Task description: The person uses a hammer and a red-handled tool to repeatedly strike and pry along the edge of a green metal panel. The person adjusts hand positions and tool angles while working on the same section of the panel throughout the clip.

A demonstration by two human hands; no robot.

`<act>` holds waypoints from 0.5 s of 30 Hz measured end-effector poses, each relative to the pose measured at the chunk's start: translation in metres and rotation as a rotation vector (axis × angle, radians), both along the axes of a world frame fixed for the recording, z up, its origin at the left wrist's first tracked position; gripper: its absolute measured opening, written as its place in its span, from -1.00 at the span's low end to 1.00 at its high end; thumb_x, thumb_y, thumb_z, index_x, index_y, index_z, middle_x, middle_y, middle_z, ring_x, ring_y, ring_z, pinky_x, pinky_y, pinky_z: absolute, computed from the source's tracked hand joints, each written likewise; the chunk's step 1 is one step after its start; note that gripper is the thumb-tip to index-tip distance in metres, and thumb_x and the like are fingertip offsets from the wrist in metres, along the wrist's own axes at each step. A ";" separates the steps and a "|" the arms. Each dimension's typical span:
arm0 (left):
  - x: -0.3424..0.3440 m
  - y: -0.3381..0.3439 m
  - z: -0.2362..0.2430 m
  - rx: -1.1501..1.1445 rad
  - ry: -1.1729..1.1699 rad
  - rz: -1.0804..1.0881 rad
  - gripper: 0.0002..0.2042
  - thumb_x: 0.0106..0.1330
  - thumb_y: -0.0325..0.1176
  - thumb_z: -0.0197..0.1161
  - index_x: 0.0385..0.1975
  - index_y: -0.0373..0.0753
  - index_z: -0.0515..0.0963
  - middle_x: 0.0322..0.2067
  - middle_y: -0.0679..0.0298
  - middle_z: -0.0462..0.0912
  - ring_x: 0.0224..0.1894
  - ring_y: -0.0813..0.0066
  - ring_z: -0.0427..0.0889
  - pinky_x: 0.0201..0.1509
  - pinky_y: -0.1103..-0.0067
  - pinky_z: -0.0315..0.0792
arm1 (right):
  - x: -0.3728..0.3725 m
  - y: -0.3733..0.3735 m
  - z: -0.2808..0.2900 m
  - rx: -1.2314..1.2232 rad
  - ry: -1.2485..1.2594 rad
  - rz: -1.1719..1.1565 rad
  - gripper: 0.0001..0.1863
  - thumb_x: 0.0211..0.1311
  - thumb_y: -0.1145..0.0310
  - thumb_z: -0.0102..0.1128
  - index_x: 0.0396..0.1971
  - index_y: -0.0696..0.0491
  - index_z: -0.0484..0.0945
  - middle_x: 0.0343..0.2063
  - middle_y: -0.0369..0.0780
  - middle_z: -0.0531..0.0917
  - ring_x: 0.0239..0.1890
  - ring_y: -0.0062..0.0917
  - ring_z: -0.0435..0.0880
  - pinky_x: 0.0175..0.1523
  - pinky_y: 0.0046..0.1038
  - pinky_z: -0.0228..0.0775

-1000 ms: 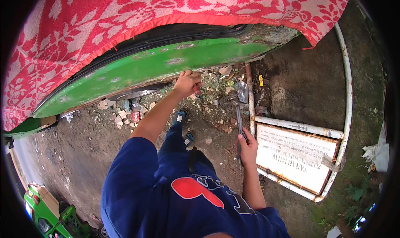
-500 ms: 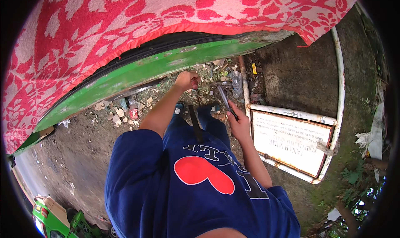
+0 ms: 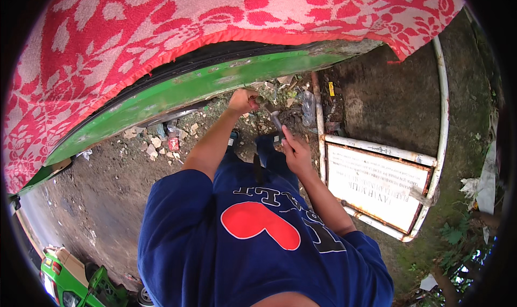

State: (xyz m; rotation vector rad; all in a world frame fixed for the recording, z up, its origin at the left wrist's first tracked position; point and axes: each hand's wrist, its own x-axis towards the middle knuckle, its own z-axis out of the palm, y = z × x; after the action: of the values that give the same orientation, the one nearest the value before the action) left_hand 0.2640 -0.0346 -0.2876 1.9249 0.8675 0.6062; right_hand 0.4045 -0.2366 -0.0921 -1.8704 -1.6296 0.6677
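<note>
My right hand point(image 3: 298, 153) is wrapped round the grip of a hammer point(image 3: 276, 117) with a metal shaft. The hammer's head end is up against the fingers of my left hand point(image 3: 242, 101), and whether they touch I cannot tell. My left hand is closed close to the lower edge of a green painted, scuffed metal panel point(image 3: 183, 94). Whatever its fingers grip is too small or hidden to make out. A red and pink flowered cloth point(image 3: 226, 13) drapes over the top of the panel.
Broken chips, litter and a clear plastic bag point(image 3: 308, 108) lie on the dirt below the panel. To the right stands a rusty white pipe frame point(image 3: 442, 92) with a white sign board point(image 3: 371, 186). A green vehicle point(image 3: 70, 277) is at the lower left, and plants grow at the lower right.
The hammer has swung left, from apart on the right to right beside my left hand. My right hand has shifted slightly left and down. My left hand stays by the panel's edge.
</note>
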 end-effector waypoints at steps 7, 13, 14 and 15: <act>0.005 0.014 0.019 -0.042 -0.026 0.046 -0.89 0.00 -0.44 0.20 -0.49 -0.23 0.64 -0.49 0.09 0.63 -0.38 0.08 0.64 -0.27 0.37 0.50 | -0.005 -0.003 -0.011 0.144 -0.022 -0.008 -0.54 0.27 0.47 0.19 0.19 -0.05 0.51 -0.55 -0.16 0.53 -0.56 -0.31 0.53 -0.42 -0.36 0.39; 0.004 0.022 0.009 -0.054 0.012 -0.078 -0.80 0.00 -0.58 0.11 -0.43 -0.22 0.66 -0.37 0.07 0.68 -0.29 0.03 0.65 -0.21 0.35 0.51 | -0.006 0.004 -0.009 0.079 -0.046 -0.010 -0.55 0.29 0.46 0.17 0.20 0.00 0.50 -0.51 -0.14 0.57 -0.51 -0.31 0.56 -0.37 -0.37 0.42; 0.004 0.022 0.007 -0.090 -0.007 -0.072 -0.79 0.01 -0.58 0.10 -0.42 -0.22 0.66 -0.35 0.07 0.68 -0.28 0.02 0.65 -0.20 0.34 0.51 | -0.006 0.008 -0.011 0.004 -0.059 0.003 -0.55 0.29 0.46 0.16 0.20 -0.01 0.50 -0.50 -0.13 0.58 -0.50 -0.31 0.57 -0.36 -0.37 0.43; 0.002 0.023 0.004 -0.126 -0.026 -0.066 -0.79 0.01 -0.57 0.10 -0.41 -0.23 0.66 -0.34 0.06 0.68 -0.27 0.00 0.64 -0.20 0.33 0.51 | -0.007 0.008 -0.011 0.095 0.007 -0.021 -0.55 0.30 0.44 0.16 0.21 -0.04 0.49 -0.50 -0.13 0.58 -0.50 -0.29 0.57 -0.36 -0.35 0.43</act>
State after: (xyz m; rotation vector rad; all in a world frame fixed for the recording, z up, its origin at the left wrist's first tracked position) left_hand 0.2662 -0.0119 -0.2834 1.8208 0.8033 0.5233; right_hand 0.3976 -0.2281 -0.1032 -1.8128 -1.6061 0.5776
